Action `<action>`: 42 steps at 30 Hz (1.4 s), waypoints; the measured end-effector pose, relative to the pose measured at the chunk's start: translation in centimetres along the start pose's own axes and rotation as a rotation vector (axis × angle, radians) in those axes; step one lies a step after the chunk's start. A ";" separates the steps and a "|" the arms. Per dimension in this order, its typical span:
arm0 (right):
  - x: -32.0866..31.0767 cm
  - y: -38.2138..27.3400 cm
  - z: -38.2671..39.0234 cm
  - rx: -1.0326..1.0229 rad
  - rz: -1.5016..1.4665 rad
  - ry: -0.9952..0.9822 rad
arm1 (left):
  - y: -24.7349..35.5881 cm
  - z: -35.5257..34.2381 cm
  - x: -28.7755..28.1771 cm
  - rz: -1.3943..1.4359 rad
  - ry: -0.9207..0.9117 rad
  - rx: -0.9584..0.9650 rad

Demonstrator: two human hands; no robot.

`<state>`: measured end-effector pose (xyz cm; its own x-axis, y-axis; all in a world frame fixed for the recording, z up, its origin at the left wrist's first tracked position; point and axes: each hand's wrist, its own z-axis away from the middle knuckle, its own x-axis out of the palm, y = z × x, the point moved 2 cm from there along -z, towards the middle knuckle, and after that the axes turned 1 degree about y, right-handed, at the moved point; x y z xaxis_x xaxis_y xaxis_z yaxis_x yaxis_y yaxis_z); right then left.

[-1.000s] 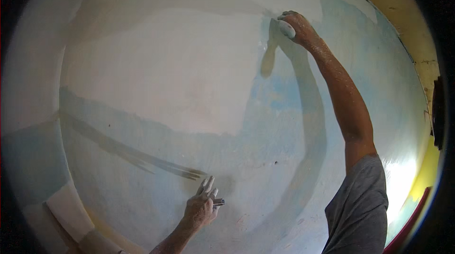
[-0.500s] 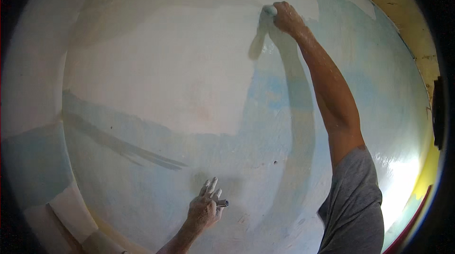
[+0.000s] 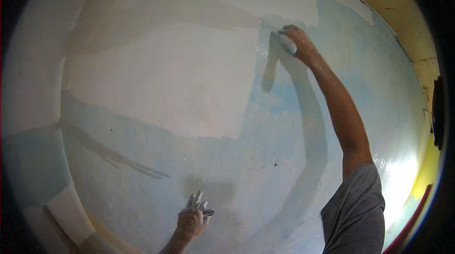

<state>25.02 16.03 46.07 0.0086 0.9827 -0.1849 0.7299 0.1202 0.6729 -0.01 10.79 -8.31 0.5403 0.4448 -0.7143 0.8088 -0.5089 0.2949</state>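
Note:
High on the wall, my right hand [image 3: 298,41] is closed round a putty knife [image 3: 287,44]. Its pale, rounded part shows beside the fingers, and a thin dark edge meets the wall. Most of the tool is hidden by the hand. Low in the middle, my left hand [image 3: 192,218] holds a small metal-edged tool [image 3: 208,213], seen end on, so its full shape cannot be made out. White paste coats the left fingers, several of them stretched out. The wall [image 3: 275,145] bears a large whitish patch [image 3: 189,79] left of my right hand, with patchy pale blue around it.
A wall corner [image 3: 60,107] runs down the left, with a side wall [image 3: 31,64] beyond it. Yellow surface [image 3: 398,17] borders the upper right, near a dark object [image 3: 439,112]. Bright glare [image 3: 403,183] lies low right, and a small hole [image 3: 276,164] marks the wall.
My right hand has come down the wall and slightly right, with the putty knife still in it. My left hand has dropped a little and shifted left with its tool.

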 end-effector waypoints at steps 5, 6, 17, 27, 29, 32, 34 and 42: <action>-0.3 6.9 -2.8 0.289 -0.075 0.170 | 0.2 -0.1 0.8 0.001 0.027 0.012; 2.5 8.5 -1.0 0.293 -0.080 0.160 | 0.5 0.0 0.9 0.033 0.000 -0.006; 6.0 15.2 4.6 0.022 0.058 0.344 | 2.1 -3.4 3.3 0.056 0.055 0.026; 4.9 10.5 8.3 -0.065 0.015 0.269 | 1.0 -1.4 7.1 0.169 -0.043 -0.196; 3.6 8.4 9.9 -0.007 0.022 0.187 | 1.0 0.1 10.3 0.262 -0.090 -0.281; 3.9 6.7 13.5 0.066 -0.003 0.128 | 2.4 1.2 12.8 0.335 -0.203 -0.371; 5.1 3.8 17.8 0.034 -0.003 0.216 | 3.6 2.5 13.9 0.549 -0.196 -0.402; 8.1 -30.4 46.6 0.454 -1.077 -0.743 | 3.9 9.5 16.9 0.835 0.004 -0.211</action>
<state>34.75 13.73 -9.28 -0.4420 0.1135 -0.8898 0.7640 0.5675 -0.3071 10.02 9.35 -25.23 0.9778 -0.0119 -0.2091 0.1722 -0.5232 0.8347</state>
